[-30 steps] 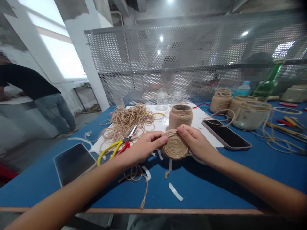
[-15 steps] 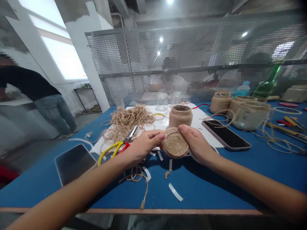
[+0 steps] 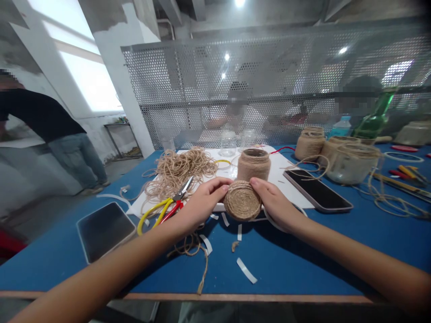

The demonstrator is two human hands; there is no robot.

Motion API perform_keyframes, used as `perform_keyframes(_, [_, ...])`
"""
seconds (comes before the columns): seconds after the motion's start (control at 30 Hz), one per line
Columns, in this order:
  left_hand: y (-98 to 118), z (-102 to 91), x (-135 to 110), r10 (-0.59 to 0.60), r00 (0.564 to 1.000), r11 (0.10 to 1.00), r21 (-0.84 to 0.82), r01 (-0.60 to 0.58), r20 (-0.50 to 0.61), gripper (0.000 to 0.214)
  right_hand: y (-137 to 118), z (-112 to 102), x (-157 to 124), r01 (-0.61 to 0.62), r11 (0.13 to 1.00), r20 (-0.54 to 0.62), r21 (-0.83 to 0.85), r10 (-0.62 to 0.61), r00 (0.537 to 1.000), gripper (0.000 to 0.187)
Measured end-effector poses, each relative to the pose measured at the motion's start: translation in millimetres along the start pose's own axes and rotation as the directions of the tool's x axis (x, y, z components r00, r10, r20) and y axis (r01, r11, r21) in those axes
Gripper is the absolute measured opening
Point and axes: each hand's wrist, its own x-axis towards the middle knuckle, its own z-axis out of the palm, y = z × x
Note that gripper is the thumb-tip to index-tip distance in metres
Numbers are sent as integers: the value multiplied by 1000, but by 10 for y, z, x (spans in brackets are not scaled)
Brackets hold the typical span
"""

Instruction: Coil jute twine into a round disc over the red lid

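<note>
A round lid covered in coiled jute twine (image 3: 243,202) is held up above the table's front half, its spiral face toward me. My left hand (image 3: 212,195) grips its left edge, thumb and fingers closed on it. On the other side, my right hand (image 3: 274,197) pinches the upper right edge. Just behind the lid stands a jar wrapped in twine (image 3: 253,165), upright. Yellow-and-red-handled scissors (image 3: 164,208) lie left of my left hand, blades pointing away. Beyond them spreads a tangled heap of twine (image 3: 185,168).
Phones lie left (image 3: 106,231) and right (image 3: 318,190) on the blue table (image 3: 289,269). Clear jars (image 3: 228,143), wrapped jars (image 3: 310,142) and a green bottle (image 3: 373,119) stand toward the back. White strips (image 3: 246,270) litter the front. A person (image 3: 50,121) bends at the far left.
The twine-covered lid has shifted slightly left and turned a little between my hands. Both hands keep hold of it, and the things on the table have stayed put.
</note>
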Motion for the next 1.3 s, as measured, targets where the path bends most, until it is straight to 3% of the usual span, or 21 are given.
perform_keyframes(0.2, [-12,-17,-35,-67,996,996,-46,70,65,28,-41,-9,-2,-121,991,219,59,106,970,45])
perform_keyframes(0.37, [-4,21,-50,-4,995,997,77,-4,100,23,-75,-10,4,-60,998,230,-25,64,971,36])
perform_keyframes(0.47, [-22,41,-45,31,998,994,105,-37,61,22,-36,-1,7,-108,993,263,-40,115,958,35])
perform_keyframes(0.77, [17,78,-59,9,994,1000,21,-11,113,24,15,-3,-5,-184,977,245,110,153,957,34])
perform_keyframes(1.03, [21,99,-56,-28,990,997,-73,38,136,22,-22,-44,-1,-177,982,239,60,158,958,34])
perform_keyframes(1.2, [182,70,65,-96,994,978,-181,105,57,18,-206,-256,66,-216,976,200,4,211,957,51])
perform_keyframes(1.3, [316,39,301,-34,999,965,-258,35,8,17,-376,-442,61,-56,991,93,-121,68,993,53])
